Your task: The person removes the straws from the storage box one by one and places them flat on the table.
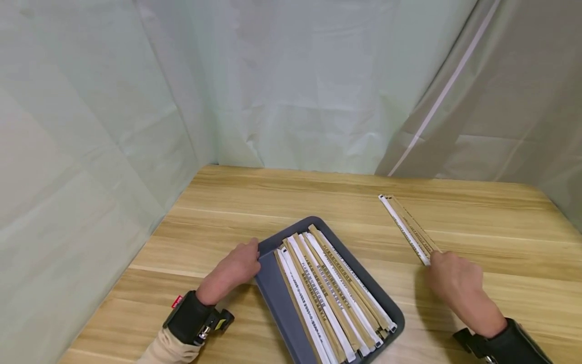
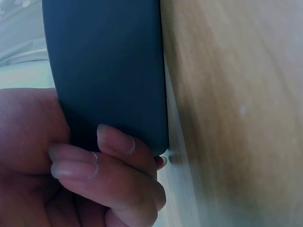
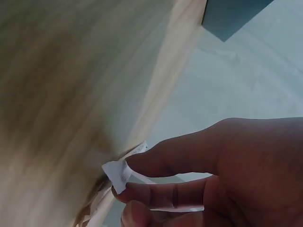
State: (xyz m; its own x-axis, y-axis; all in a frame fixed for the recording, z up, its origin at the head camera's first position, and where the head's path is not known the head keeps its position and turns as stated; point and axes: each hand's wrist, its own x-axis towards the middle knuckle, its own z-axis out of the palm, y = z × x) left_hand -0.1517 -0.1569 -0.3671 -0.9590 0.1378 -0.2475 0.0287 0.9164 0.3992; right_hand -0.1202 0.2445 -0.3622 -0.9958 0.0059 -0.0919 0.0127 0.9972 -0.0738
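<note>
A dark grey tray (image 1: 273, 290) lies tilted across the table, filled with several long paper-wrapped straws (image 1: 327, 288), some white and some brown. My left hand (image 1: 236, 263) grips its far left corner; in the left wrist view, curled fingers (image 2: 123, 184) lie against the tray's side (image 2: 104, 61). To the right of the tray, my right hand (image 1: 456, 280) holds the near ends of a white wrapped straw (image 1: 402, 228) and brown wrapped straws (image 1: 416, 230), which point away from me. Up close, thumb and forefinger pinch a white wrapper end (image 3: 118, 175).
The wood-grain table (image 1: 218, 202) reaches back to pale hanging sheets (image 1: 295, 86), which also enclose the left side. A greyer sheet (image 1: 509, 101) hangs at the right. Each wrist carries a black strap with a camera.
</note>
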